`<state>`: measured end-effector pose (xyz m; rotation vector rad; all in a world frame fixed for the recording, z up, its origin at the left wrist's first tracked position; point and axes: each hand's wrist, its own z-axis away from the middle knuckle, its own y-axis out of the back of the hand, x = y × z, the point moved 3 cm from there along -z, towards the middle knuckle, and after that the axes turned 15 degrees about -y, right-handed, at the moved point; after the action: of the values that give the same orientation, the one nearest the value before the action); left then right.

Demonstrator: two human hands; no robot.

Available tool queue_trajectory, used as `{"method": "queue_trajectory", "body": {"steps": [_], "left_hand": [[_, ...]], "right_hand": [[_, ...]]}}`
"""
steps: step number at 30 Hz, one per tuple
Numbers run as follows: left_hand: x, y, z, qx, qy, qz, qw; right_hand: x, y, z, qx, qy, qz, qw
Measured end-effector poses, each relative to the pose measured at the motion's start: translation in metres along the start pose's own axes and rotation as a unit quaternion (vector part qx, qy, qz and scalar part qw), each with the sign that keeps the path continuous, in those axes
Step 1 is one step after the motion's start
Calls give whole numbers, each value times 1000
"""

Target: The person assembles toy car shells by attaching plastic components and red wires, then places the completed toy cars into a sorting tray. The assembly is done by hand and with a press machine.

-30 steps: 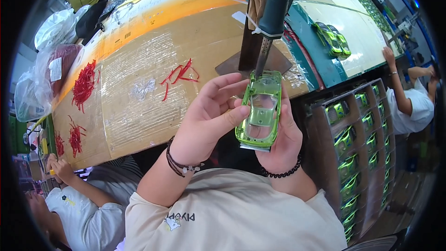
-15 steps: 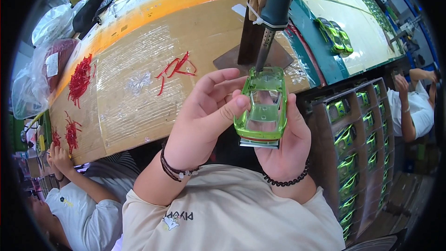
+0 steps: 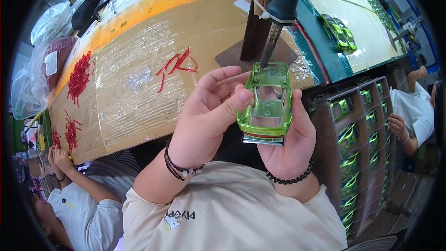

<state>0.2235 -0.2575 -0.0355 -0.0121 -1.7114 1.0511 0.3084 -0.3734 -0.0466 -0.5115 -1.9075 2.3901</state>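
Observation:
Both my hands hold a clear green toy car body [image 3: 268,107], its hollow underside facing up, in front of my chest. The thumb and fingers of my left hand [image 3: 211,107] close on its left edge. My right hand [image 3: 292,135] wraps its right side from below. A red strip and a silvery piece run along the end nearest me. Just over the far end stands the hot tip [image 3: 271,44] of a tool resembling a soldering iron or plastic welder, fixed to a dark stand [image 3: 253,42]. Whether the tip touches the plastic I cannot tell.
Red strips [image 3: 179,64] and clear bits [image 3: 138,80] lie on the cardboard-covered table [image 3: 139,121]; a larger red pile [image 3: 80,78] is farther left. Green car bodies [image 3: 339,32] sit at the back right. A divided crate [image 3: 360,153] of them stands at my right. Co-workers sit on both sides.
The view has shifted slightly. My hands still hold the car body beneath the tool tip, in nearly the same pose. The co-worker's arm at the right has lowered.

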Motion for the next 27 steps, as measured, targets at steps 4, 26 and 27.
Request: {"method": "queue_trajectory", "body": {"steps": [4, 26, 27], "left_hand": [[-8, 6, 1, 11, 9, -14, 1000], [3, 1, 13, 13, -86, -94, 992], [3, 2, 13, 13, -85, -88, 992]], "right_hand": [[2, 8, -3, -4, 2, -6, 1000], [12, 19, -18, -118, -73, -57, 989], [13, 18, -19, -119, -78, -50, 989]]}}
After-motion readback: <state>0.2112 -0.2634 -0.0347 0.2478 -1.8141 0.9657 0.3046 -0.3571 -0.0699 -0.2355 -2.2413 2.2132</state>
